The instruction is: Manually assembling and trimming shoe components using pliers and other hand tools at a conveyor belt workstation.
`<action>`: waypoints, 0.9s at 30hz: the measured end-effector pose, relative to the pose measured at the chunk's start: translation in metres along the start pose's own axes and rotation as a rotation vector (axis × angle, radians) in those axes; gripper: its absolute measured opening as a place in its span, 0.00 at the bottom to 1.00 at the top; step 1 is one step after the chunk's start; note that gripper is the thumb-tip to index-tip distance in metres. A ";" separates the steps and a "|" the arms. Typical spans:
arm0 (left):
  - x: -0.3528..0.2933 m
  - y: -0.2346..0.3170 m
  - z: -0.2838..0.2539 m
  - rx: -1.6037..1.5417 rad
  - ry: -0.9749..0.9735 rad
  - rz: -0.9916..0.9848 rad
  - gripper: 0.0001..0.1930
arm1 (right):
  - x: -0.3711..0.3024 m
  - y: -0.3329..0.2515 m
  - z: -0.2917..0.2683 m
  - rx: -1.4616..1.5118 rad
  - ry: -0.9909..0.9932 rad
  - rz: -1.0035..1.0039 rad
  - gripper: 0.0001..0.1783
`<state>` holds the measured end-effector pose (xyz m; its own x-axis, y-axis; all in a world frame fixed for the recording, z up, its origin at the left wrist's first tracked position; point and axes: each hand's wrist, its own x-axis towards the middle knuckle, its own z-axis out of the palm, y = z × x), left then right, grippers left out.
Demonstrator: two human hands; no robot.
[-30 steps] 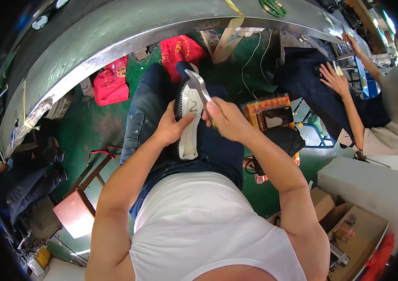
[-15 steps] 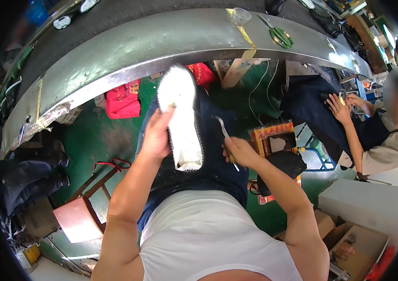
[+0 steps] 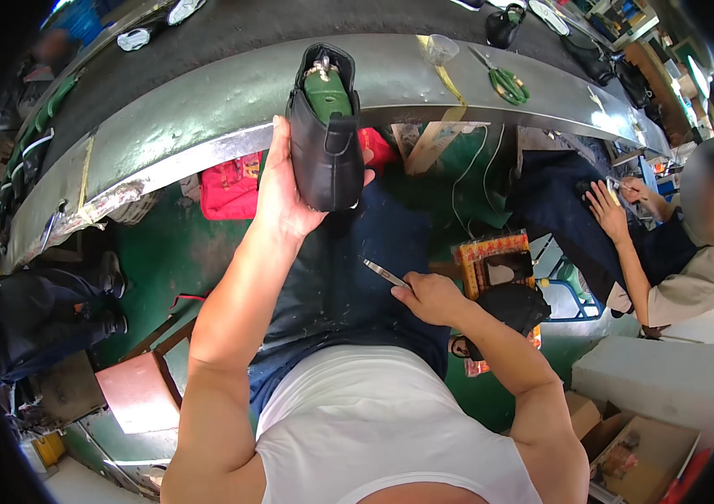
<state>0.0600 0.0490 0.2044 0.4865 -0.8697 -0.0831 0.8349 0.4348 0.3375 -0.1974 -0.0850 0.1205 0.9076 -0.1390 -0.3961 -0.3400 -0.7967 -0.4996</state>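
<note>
A black ankle boot is held up at the near edge of the metal bench, its opening tilted away from me. Inside it sits a green shoe last with a metal fitting at its top. My left hand grips the boot from below and the left, fingers wrapped round its heel end; the sole is hidden. Over my lap, apart from the boot, my right hand is closed on a slim metal hand tool. Its flat silver end points up and left, and the rest disappears in my fist.
Green-handled scissors and a clear plastic cup lie on the metal bench. Shoes rest on the dark belt beyond. A co-worker sits at right. A pink-topped stool stands at left.
My left hand has turned the boot from its white underside to its black upper and moved it slightly away from me. The tool in my right hand has swung to point left.
</note>
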 end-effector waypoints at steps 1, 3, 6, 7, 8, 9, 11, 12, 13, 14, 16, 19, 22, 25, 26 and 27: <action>0.002 0.002 0.005 0.041 0.094 0.022 0.39 | 0.002 0.001 -0.002 0.006 0.018 0.001 0.28; 0.006 0.007 0.006 0.012 0.092 0.019 0.38 | 0.004 0.002 -0.008 0.004 0.051 0.003 0.27; 0.015 0.018 0.003 0.001 0.088 -0.004 0.37 | 0.012 0.000 -0.026 0.009 0.115 0.004 0.27; 0.021 0.022 0.001 0.013 0.087 -0.022 0.36 | 0.015 -0.003 -0.036 0.011 0.144 0.007 0.26; 0.028 0.025 0.000 0.024 0.079 -0.020 0.36 | 0.019 -0.004 -0.045 0.012 0.156 0.001 0.26; 0.036 0.029 0.000 0.038 0.098 0.024 0.35 | 0.024 -0.006 -0.056 0.010 0.197 -0.008 0.25; 0.059 0.041 -0.004 0.063 0.108 0.066 0.34 | 0.036 -0.008 -0.075 0.012 0.251 -0.019 0.24; 0.073 0.052 -0.003 0.112 0.063 0.037 0.34 | 0.042 -0.010 -0.083 0.037 0.297 -0.045 0.24; 0.089 0.062 -0.002 0.161 0.019 0.007 0.33 | 0.050 -0.010 -0.092 0.062 0.342 -0.070 0.23; 0.112 0.067 0.000 0.224 0.129 0.040 0.34 | 0.058 -0.011 -0.098 0.065 0.353 -0.070 0.23; 0.169 0.094 0.004 0.296 0.009 0.007 0.36 | 0.074 -0.013 -0.109 0.059 0.452 -0.171 0.22; 0.260 0.130 0.022 0.570 0.268 0.035 0.44 | 0.098 -0.021 -0.124 0.046 0.463 -0.242 0.21; 0.324 0.116 0.019 0.881 0.312 0.243 0.53 | 0.120 -0.017 -0.132 -0.125 0.584 -0.327 0.21; 0.393 0.122 -0.022 0.966 0.462 0.281 0.52 | 0.141 -0.021 -0.154 -0.266 0.693 -0.396 0.22; 0.405 0.122 -0.032 0.973 0.457 0.281 0.52 | 0.147 -0.021 -0.163 -0.277 0.734 -0.420 0.23; 0.414 0.110 -0.032 1.007 0.412 0.292 0.51 | 0.154 -0.016 -0.171 -0.292 0.775 -0.427 0.23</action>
<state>0.3620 -0.2559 0.1772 0.8329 -0.5408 -0.1176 0.1777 0.0601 0.9822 -0.0104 -0.1945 0.1989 0.8884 -0.0699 0.4536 0.0405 -0.9725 -0.2292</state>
